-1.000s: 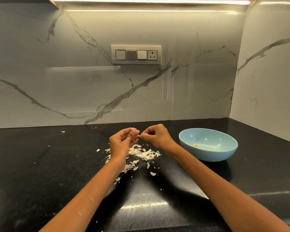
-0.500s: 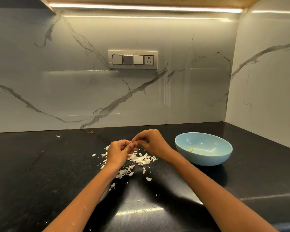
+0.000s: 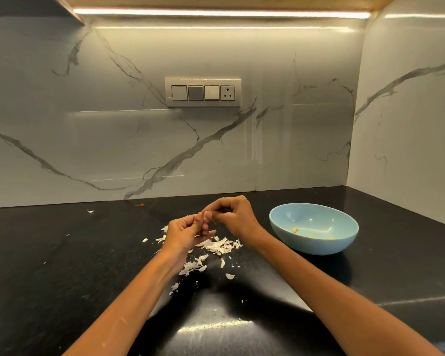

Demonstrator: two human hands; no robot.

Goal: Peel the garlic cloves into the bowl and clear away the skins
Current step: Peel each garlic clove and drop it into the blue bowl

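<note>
Left hand (image 3: 188, 231) and right hand (image 3: 235, 217): fingers curled, fingertips meeting, pinching something too small to identify, above scattered white papery garlic skins (image 3: 217, 246) on black stone counter (image 3: 62, 253).

No legible text (anywhere).

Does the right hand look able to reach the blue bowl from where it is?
Probably yes. The right hand hangs above the counter just left of the bowl, with only bare counter between them. Its fingers are busy pinching something small together with the left hand.
</note>
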